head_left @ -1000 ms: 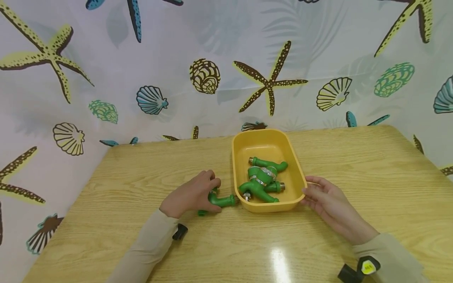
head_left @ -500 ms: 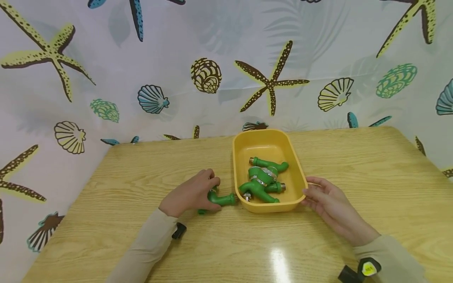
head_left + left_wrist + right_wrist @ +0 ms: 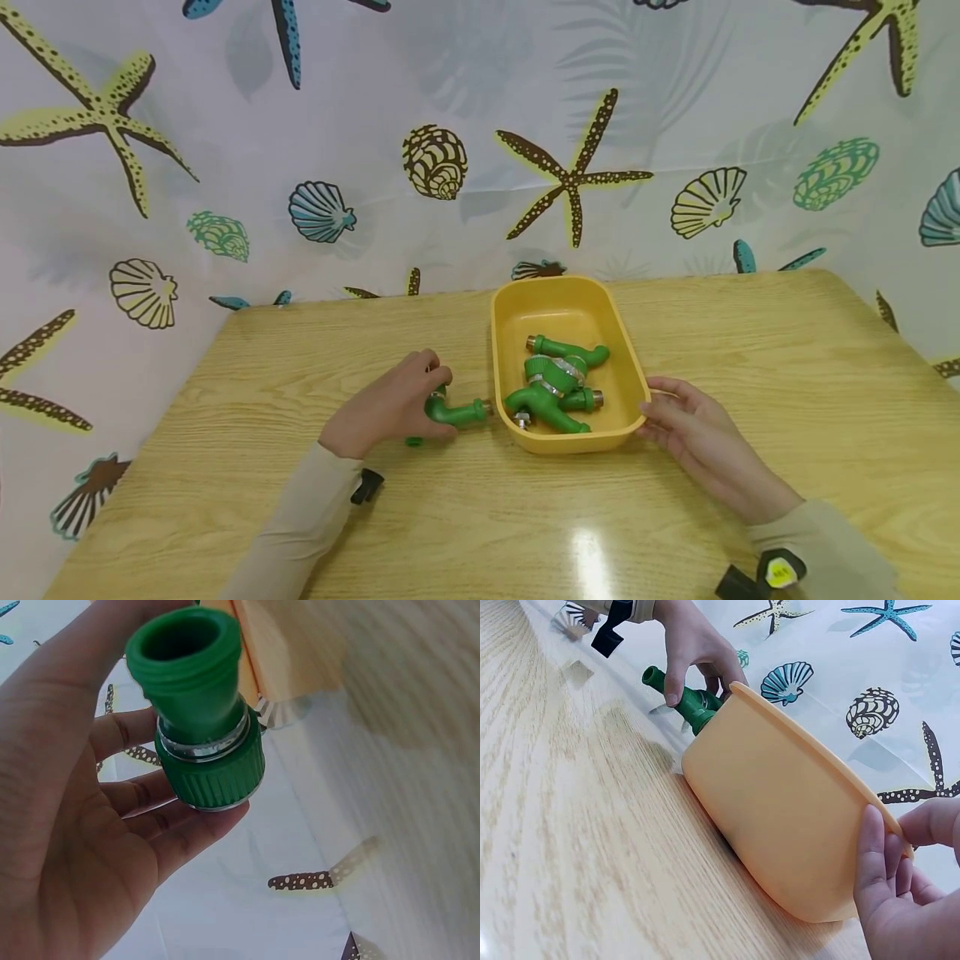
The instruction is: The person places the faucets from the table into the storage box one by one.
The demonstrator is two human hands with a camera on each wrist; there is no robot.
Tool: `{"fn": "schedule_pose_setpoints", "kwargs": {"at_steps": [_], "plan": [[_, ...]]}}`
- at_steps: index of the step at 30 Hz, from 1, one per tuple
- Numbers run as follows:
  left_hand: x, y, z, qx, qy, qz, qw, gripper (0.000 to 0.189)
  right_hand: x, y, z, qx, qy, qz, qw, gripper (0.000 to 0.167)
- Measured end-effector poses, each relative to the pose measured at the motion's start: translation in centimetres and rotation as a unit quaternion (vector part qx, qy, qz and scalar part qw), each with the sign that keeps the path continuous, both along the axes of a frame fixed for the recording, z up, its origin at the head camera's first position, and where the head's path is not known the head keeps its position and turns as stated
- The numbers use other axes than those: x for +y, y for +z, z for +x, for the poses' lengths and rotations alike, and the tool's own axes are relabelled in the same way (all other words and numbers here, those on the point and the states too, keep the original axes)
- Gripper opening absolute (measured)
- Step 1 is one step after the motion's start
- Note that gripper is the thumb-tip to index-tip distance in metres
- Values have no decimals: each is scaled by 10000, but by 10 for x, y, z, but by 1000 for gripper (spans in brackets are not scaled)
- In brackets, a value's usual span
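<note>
My left hand (image 3: pixel 393 404) grips a green pipe fitting (image 3: pixel 459 414) just left of a yellow plastic bin (image 3: pixel 497 358). In the left wrist view the fitting (image 3: pixel 214 776) shows an open round mouth, a silver ring and a ribbed collar, with fingers behind it. One arm of it ends in a brass-coloured tip aimed at the bin's wall. At the bin's near right corner my right hand (image 3: pixel 697 442) pinches the rim, thumb on one side and fingers on the other, as the right wrist view shows. Several similar green fittings (image 3: pixel 555 408) lie heaped inside the bin.
A wooden table (image 3: pixel 480 533) carries the bin. Behind and at the sides hangs a white cloth (image 3: pixel 480 83) printed with starfish and shells. A dark wrist device (image 3: pixel 367 486) sits on the left sleeve, another (image 3: pixel 780 569) on the right.
My left hand and the green pipe fitting have shifted slightly left and away from me, widening the gap to the bin. The right hand and the bin stay in place.
</note>
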State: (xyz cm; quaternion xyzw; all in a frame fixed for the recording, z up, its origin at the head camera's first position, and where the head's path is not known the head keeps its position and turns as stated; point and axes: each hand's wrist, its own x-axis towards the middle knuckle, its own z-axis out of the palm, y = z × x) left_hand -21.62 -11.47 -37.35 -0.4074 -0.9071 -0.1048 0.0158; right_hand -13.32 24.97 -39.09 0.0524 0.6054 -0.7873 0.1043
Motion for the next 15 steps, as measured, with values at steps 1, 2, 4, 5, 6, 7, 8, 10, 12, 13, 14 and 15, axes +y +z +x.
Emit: {"fn": "schedule_pose_setpoints", "kwargs": {"at_steps": [1,2,4,5,6,7,8,10,12,13,14,15], "plan": [[-1,0,0,36,-1,19,10000,50,0,0,0,8,4,0,10000,38],[-2,1,-1,55,-2,41,10000,50,0,0,0,15,8,-3,10000,38],[-3,2,-2,82,33,54,9999,51,0,-1,0,24,7,-10,10000,38],[-3,3,-2,77,48,57,9999,51,0,-1,0,29,5,-3,10000,37],[-4,4,-2,78,62,61,9999,52,0,-1,0,30,4,-2,10000,37],[-4,5,-2,74,86,73,9999,52,1,-1,0,31,5,-3,10000,37],[-4,6,-3,73,103,77,9999,52,1,-1,0,30,3,-5,10000,37],[-5,7,-3,74,145,79,9998,51,1,-1,0,30,-1,4,10000,37],[-6,8,-3,77,192,112,9997,50,1,-1,0,19,-7,8,10000,37],[-7,9,-3,77,209,120,9997,50,1,-2,0,13,-11,7,10000,37],[-7,9,-3,82,202,134,9997,49,1,-2,0,0,-18,7,10000,37],[-8,9,-2,85,191,157,9997,49,1,-2,0,-12,-24,7,10000,38]]}}
